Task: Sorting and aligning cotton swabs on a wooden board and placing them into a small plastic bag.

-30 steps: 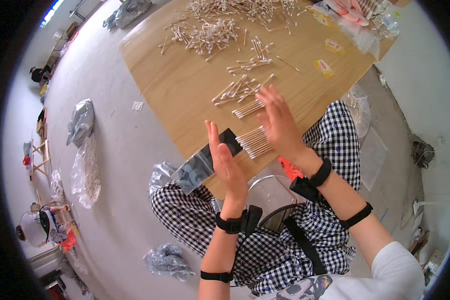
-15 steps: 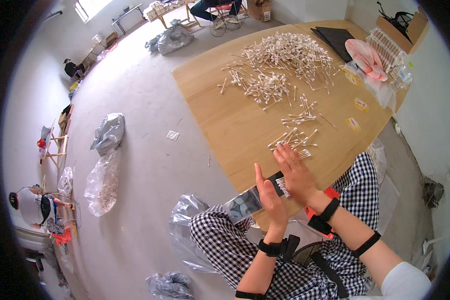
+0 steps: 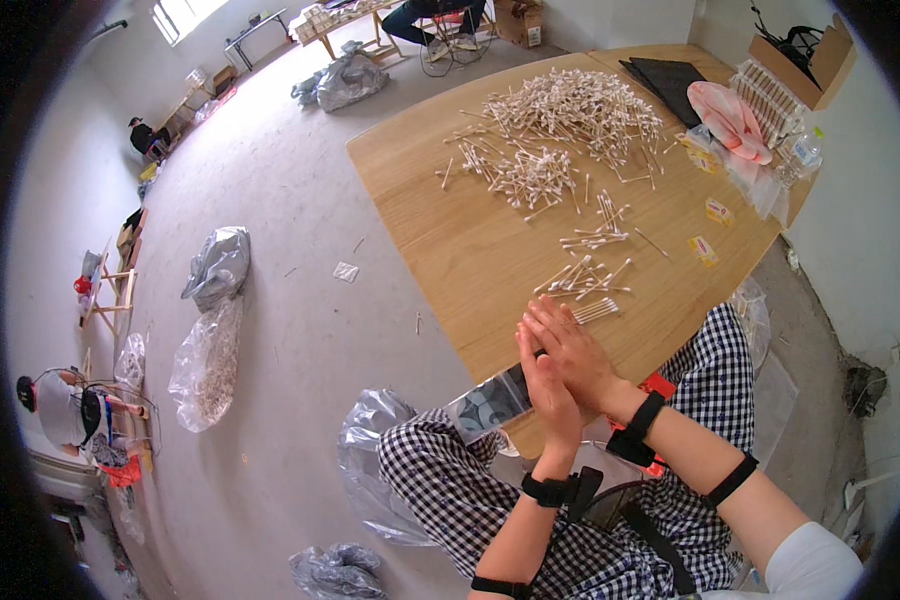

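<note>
My left hand (image 3: 550, 398) and my right hand (image 3: 575, 355) are pressed close together at the table's near edge, palms facing. Fingers on both are stretched out straight. Whatever lies between the palms is hidden. Just beyond the right fingertips is a small row of cotton swabs (image 3: 597, 310), with a looser group of swabs (image 3: 585, 278) behind it. Beside the left hand, a clear plastic bag (image 3: 485, 408) with dark round shapes hangs over the table edge.
A large heap of cotton swabs (image 3: 575, 115) covers the far part of the wooden table (image 3: 410, 190). Small yellow packets (image 3: 703, 250), a pink cloth-like item (image 3: 730, 122) and a plastic bottle (image 3: 803, 150) lie at the right. Plastic bags (image 3: 217, 265) lie on the floor.
My hands have come together from a small gap. The cotton swabs that showed between them are now covered.
</note>
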